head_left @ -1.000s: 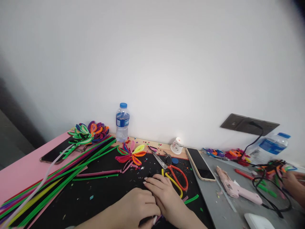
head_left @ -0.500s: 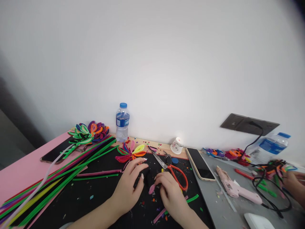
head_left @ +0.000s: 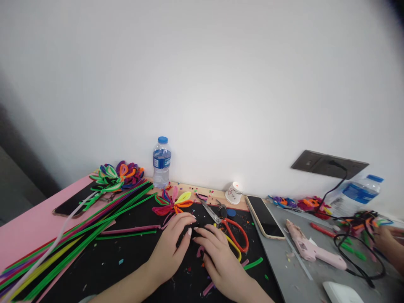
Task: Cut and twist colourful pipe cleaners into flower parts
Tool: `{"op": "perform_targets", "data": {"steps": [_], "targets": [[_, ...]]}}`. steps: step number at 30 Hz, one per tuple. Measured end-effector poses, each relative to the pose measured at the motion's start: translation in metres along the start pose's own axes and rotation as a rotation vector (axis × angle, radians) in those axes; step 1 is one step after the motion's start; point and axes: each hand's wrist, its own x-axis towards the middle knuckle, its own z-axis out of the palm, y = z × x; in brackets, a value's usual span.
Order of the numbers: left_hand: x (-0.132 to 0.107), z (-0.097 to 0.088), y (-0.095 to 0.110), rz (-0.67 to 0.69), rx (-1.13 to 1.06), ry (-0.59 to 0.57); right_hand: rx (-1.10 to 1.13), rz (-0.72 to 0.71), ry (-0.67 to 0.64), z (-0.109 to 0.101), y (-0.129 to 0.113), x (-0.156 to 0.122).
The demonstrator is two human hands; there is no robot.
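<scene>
My left hand [head_left: 172,248] lies on the black mat [head_left: 132,256] with its fingers spread and curved, and its tips come close to a multicoloured pipe-cleaner flower [head_left: 173,204]. Nothing shows in it. My right hand [head_left: 219,259] lies beside it, fingers stretched out to the left and almost meeting the left fingertips. A short pink pipe-cleaner piece [head_left: 199,251] sticks out from under the right fingers. I cannot tell if anything dark lies between the two hands. Red and yellow handled scissors [head_left: 233,237] rest just right of my right hand.
Long pipe cleaners [head_left: 78,235] fan across the left. Finished flowers [head_left: 116,174], a phone [head_left: 72,202] and a water bottle [head_left: 162,162] stand behind. To the right lie another phone [head_left: 264,216], a pink glue gun [head_left: 312,250], cables and a co-worker's hand [head_left: 386,240].
Both hands have moved up from the near edge to the middle of the mat. The left hand has spread out. The right hand's pinch on the pink piece has flattened and slid left.
</scene>
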Motion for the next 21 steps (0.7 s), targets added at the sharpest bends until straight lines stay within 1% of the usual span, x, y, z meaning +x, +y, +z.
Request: {"op": "perform_targets", "data": {"steps": [4,6,9,11,12,13,14,15,16,18,19,20,21], "targets": [[0.003,-0.001,0.004,-0.138,-0.169,-0.003,0.038,-0.042,-0.047,-0.003,-0.006,0.002],[0.005,0.0,0.004,-0.206,-0.298,0.008,0.049,-0.045,-0.078,-0.002,-0.005,0.002],[0.008,0.002,0.002,-0.314,-0.644,0.007,0.051,-0.028,-0.117,0.0,-0.003,0.002],[0.009,0.002,0.0,-0.411,-0.917,-0.05,0.049,-0.013,-0.124,0.001,-0.001,0.002],[0.009,0.001,-0.001,-0.46,-1.041,-0.114,0.048,-0.01,-0.124,0.001,-0.001,0.002],[0.009,-0.001,-0.001,-0.506,-1.143,-0.212,0.049,-0.009,-0.122,0.001,-0.001,0.002],[0.008,-0.004,0.0,-0.551,-1.218,-0.346,0.051,-0.009,-0.12,0.001,-0.001,0.001],[0.007,-0.008,0.001,-0.59,-1.26,-0.508,0.054,-0.008,-0.119,0.001,-0.001,0.001],[0.006,-0.012,0.003,-0.625,-1.262,-0.698,0.057,-0.007,-0.118,0.0,-0.002,0.001],[0.004,-0.019,0.006,-0.661,-1.167,-1.042,0.057,-0.006,-0.116,0.0,-0.002,0.001],[0.003,-0.021,0.006,-0.641,-1.103,-1.201,0.055,-0.004,-0.115,0.0,-0.003,0.001],[0.002,-0.021,0.006,-0.585,-1.067,-1.269,0.051,-0.004,-0.115,0.0,-0.003,0.001],[0.001,-0.02,0.005,-0.498,-1.058,-1.272,0.046,-0.004,-0.115,0.0,-0.003,0.001]]}}
